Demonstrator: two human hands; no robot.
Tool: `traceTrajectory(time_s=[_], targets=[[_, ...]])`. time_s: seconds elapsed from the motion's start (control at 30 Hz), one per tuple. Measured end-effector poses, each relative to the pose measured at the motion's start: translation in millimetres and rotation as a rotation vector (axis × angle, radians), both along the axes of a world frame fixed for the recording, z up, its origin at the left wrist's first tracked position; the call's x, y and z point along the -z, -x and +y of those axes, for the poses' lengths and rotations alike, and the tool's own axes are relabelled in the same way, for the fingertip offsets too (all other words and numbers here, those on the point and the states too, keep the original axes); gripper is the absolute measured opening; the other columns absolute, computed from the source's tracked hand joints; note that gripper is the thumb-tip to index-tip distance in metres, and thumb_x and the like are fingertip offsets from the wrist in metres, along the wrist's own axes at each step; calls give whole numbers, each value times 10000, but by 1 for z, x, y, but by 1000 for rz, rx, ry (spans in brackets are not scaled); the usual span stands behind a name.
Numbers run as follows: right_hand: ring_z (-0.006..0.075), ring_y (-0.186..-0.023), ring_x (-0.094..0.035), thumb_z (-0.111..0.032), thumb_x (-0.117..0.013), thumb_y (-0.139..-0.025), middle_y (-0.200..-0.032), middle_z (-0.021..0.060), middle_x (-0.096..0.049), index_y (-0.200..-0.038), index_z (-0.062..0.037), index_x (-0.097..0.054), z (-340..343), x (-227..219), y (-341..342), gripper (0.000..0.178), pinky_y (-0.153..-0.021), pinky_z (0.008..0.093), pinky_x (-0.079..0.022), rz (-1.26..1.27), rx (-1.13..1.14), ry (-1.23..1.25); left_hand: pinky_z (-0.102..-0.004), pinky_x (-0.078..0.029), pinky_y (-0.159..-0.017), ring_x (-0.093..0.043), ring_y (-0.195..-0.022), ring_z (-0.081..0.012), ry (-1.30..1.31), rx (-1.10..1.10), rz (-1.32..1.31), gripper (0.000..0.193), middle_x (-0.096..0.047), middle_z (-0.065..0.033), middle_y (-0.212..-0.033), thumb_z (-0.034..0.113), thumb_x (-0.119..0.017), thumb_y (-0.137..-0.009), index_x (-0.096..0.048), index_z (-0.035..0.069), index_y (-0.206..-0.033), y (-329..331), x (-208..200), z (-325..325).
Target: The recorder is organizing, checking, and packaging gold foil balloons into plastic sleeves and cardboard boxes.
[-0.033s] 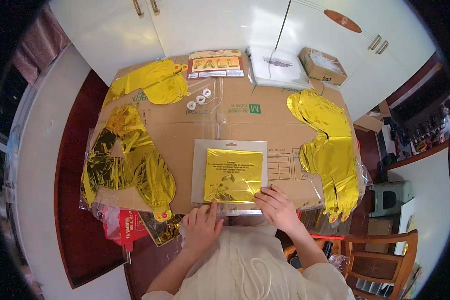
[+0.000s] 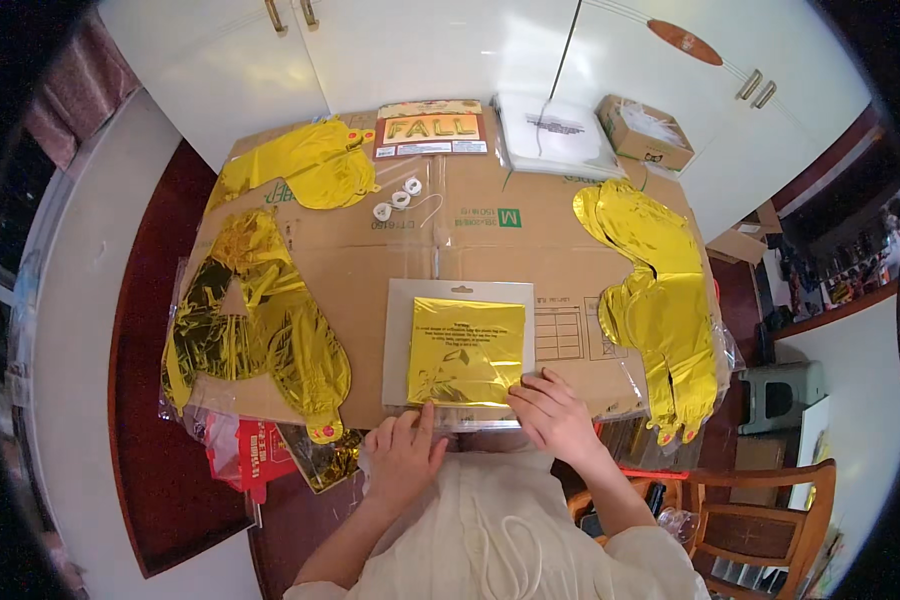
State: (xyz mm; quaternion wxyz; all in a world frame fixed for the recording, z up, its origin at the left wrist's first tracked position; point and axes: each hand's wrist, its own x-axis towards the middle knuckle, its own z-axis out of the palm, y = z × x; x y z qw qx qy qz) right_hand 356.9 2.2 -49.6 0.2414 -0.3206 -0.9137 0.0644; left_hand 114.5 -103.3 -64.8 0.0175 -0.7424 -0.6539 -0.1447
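A flat clear packet (image 2: pixel 465 345) lies on the cardboard sheet (image 2: pixel 490 240) right in front of me. It holds a folded gold foil square on a pale grey card. My left hand (image 2: pixel 402 460) rests at the packet's lower edge, with the index finger stretched up onto its clear bottom flap. My right hand (image 2: pixel 555 415) has its fingertips on the packet's lower right corner. Both hands touch the packet, which lies flat.
Flat gold foil balloons lie at the left (image 2: pixel 260 330), top left (image 2: pixel 300 165) and right (image 2: pixel 660 300). At the far edge are an orange banner pack (image 2: pixel 430 130), a clear bag (image 2: pixel 555 135) and a small cardboard box (image 2: pixel 645 130). Three small white rolls (image 2: pixel 398 200) lie nearby. A wooden chair (image 2: pixel 760 510) stands at the lower right.
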Motion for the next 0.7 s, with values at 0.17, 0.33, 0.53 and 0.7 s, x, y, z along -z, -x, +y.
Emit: traceTrajectory(time_s=[0.17,0.33,0.53,0.7], targets=[[209,-1140,-562,-125,-654,-753,-1144,33,-636,-1027,-89,-670,1,-13,21,277,-1039,419,-399,26,-50,-37,-480,-349,-983,-481,-1190,-304,-143,137,-65,622,-517,-121,-1284,315,-700,-761,-523,52,-1296,-3,-15,18],[211,-1118,-578,-131,-638,-739,-1136,41,-642,-1038,-78,-668,5,3,28,305,-1003,407,-434,-35,-88,-91,-517,-327,-1076,-440,-1300,-314,-6,205,-35,509,-500,-129,-1359,284,-654,-802,-572,30,-1236,-8,-22,42],[212,-1100,-593,-104,-659,-708,-1132,33,-647,-1045,-83,-676,4,2,27,338,-977,402,-470,-47,-106,-89,-499,-398,-1036,-517,-1233,-321,-81,214,-32,406,-565,-148,-1277,157,-572,-819,-588,27,-1203,4,2,41],[215,-1092,-595,-107,-650,-711,-1124,35,-648,-1039,-81,-676,3,4,27,330,-966,407,-485,-42,-104,-100,-472,-442,-999,-569,-1170,-307,-127,251,-47,355,-623,-127,-1189,143,-580,-800,-627,52,-1140,11,2,45]])
